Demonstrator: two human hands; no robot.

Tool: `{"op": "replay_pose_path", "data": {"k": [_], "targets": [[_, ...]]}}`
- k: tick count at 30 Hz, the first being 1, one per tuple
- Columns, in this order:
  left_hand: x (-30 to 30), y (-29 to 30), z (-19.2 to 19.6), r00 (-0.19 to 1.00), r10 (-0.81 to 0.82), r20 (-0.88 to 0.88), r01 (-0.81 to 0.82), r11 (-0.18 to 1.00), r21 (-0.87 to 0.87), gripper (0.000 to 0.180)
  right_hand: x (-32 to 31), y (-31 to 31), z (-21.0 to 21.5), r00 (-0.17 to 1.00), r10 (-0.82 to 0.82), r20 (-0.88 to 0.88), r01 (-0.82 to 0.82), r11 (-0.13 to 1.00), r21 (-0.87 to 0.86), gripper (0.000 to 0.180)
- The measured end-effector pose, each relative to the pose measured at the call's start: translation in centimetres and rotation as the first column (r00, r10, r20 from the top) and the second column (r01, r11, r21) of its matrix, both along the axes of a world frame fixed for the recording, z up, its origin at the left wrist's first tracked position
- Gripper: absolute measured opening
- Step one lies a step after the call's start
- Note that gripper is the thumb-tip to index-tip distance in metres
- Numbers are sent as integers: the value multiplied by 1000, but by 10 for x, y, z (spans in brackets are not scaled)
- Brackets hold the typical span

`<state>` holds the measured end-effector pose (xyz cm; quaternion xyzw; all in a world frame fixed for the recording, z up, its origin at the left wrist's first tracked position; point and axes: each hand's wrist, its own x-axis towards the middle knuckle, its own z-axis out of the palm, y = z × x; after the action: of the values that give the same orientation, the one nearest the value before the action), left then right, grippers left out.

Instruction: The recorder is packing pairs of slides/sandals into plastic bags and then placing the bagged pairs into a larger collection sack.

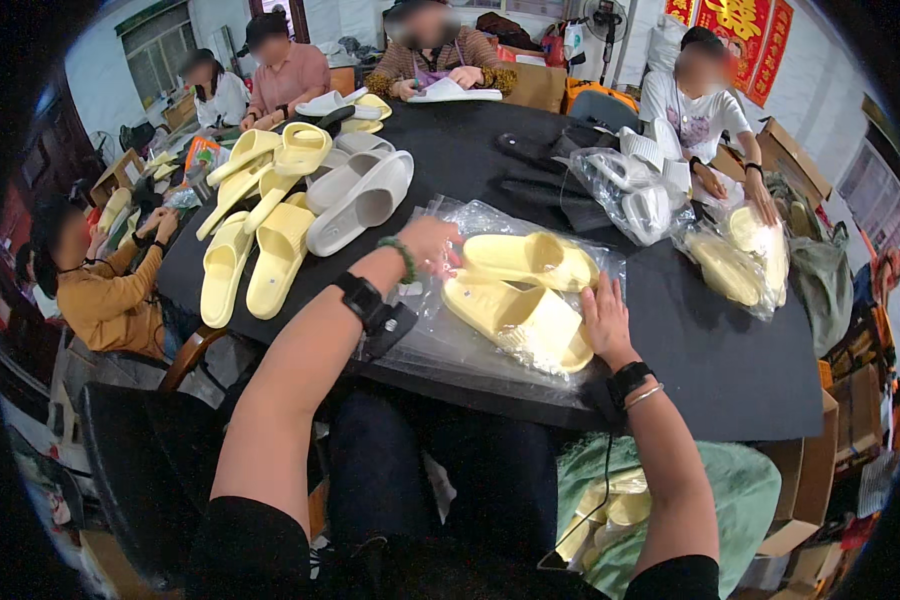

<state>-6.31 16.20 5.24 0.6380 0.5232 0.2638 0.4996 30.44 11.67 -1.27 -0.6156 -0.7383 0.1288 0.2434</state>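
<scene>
Over on the left edge of the black table (pixel 730 350) there's a loose pile of pale yellow slides (pixel 260 235), with a few grey slides (pixel 360 195) stacked against it, so not much free room on that side. The person's left hand (pixel 428 245) sits just past that, fingers curled onto the near end of the upper yellow slide (pixel 530 258); it looks like a light grip through the plastic, though the glare makes it hard to be sure. That slide and the lower yellow slide (pixel 520 318) lie side by side in a clear plastic bag (pixel 440 345), which spreads flat right up to the table's near edge. The right hand (pixel 605 318) is open and flat, palm pressed against the lower slide's right end. Right of that hand the tabletop is bare dark surface out to the corner, easily the most open spot. Further back right, two more clear bags: one holding white slides (pixel 642 200), one holding yellow slides (pixel 735 262). Top right on the wall hangs a red banner (pixel 740 30) with gold characters, and cardboard boxes (pixel 795 160) sit below it.
</scene>
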Motion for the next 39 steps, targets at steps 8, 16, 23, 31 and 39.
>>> {"op": "replay_pose_path", "data": {"k": [8, 16, 23, 31, 39], "targets": [[8, -21, 21, 866, 274, 418, -226, 960, -162, 51, 3, -3, 7, 1000, -15, 18, 16, 1000, -24, 72], [13, 35, 42, 968, 182, 173, -118, 939, -324, 60, -1, -4, 9, 998, -34, 59, 37, 999, -38, 72], [3, 42, 35, 816, 316, 485, -138, 920, -368, 47, 3, -5, 6, 998, -16, 66, 18, 1000, -23, 72], [-21, 9, 3, 566, 370, 737, -47, 906, -420, 47, -2, -2, 9, 999, -14, 30, 15, 1000, -24, 73], [-22, -42, 0, 968, -170, -183, 232, 886, 402, 44, 3, 0, 7, 999, -15, 44, 17, 999, -39, 67]]}}
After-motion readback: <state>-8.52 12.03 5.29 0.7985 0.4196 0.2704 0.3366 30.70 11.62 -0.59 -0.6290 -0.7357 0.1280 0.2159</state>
